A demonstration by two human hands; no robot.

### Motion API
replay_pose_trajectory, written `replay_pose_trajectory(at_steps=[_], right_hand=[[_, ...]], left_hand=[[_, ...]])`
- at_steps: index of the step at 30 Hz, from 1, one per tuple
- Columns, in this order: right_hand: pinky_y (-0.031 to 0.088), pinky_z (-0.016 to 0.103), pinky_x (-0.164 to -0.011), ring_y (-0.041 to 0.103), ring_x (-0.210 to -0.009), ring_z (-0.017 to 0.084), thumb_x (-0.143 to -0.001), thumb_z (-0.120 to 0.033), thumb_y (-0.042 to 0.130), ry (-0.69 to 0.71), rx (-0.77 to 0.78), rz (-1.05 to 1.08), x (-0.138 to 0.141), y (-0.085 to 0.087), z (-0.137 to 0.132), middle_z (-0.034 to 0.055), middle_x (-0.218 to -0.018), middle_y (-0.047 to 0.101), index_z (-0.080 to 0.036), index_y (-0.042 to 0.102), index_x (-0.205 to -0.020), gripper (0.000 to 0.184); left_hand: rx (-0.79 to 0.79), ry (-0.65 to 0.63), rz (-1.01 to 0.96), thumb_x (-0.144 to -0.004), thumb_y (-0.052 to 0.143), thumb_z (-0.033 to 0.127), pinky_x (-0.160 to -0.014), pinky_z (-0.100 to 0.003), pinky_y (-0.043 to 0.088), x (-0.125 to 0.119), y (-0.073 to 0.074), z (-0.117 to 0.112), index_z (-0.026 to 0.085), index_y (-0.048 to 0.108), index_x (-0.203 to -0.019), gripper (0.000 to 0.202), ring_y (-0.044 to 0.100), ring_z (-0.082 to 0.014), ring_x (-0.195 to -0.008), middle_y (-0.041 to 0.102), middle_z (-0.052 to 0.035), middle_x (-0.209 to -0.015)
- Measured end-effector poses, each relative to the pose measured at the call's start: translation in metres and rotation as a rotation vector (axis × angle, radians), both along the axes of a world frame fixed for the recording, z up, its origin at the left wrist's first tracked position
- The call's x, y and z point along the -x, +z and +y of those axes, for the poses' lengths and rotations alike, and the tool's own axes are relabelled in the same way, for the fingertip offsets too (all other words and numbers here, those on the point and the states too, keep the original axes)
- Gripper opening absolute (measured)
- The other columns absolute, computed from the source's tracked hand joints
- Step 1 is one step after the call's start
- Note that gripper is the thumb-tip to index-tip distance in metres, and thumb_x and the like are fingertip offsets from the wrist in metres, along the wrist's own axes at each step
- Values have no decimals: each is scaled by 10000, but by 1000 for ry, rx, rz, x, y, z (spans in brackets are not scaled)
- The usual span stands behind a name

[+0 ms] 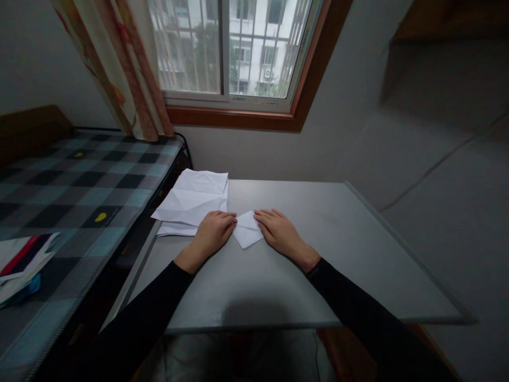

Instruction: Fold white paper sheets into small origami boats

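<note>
A small folded piece of white paper [247, 232] lies on the grey table [318, 254], its point toward me. My left hand [214, 231] rests on its left side with the fingers curled and pressing down on the fold. On the paper's right side my right hand [278, 231] lies flat, fingers stretched toward the middle. Both arms are in black sleeves.
A stack of creased white sheets [194, 201] lies at the table's far left corner, just beyond my left hand. A bed with a checked cover [79, 180] stands left, papers [19, 260] on it. Window [234, 48] and curtain [123, 69] lie behind.
</note>
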State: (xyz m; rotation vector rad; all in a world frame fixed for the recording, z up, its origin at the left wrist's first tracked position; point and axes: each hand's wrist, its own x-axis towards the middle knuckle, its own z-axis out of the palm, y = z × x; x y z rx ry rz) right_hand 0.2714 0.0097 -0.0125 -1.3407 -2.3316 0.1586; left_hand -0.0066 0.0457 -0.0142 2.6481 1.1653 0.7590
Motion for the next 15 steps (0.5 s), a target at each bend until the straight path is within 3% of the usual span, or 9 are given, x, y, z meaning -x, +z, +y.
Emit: replay_pose_trajectory(at_steps=[3,5,10,15], right_hand=[[506,578,-1230,700,-1358,323,-1125,-238,552,-37,-18,108,2,3,1,140,-1461,762,-224,756,-1272,252],[528,563,-1199,706,-1329,321,-1113,-247,593,-31,0,152,1,3,2,137,-1445,768,-231,739,-1223,183],[476,600,-1234,700,-1338,324,-1083,-288,681,57,56,201,-3,0,4,128,-1479,748,-248,691,-1257,179],[508,567,-1220,692,-1356,306,-1024,-232,693,94,150,398,-4,-1,4,144,-1483,727,-246,654,-1311,290]], left_hand=[[31,10,-9,-1096,612,245,-1075,-511,542,-1,1,-1,253,768,-1144,163,762,-301,-1192,824,-67,-1343],[48,12,-15,-1091,617,253,-1077,-502,535,-2,3,-2,248,749,-1178,158,760,-304,-1182,833,-73,-1293],[86,49,-30,-1065,649,282,-1047,-479,535,-4,5,-4,223,719,-1244,201,757,-303,-1105,826,-84,-1121],[79,39,-39,-1032,680,278,-1027,-488,544,-4,3,-4,218,705,-1306,282,741,-319,-1113,811,-93,-1131]])
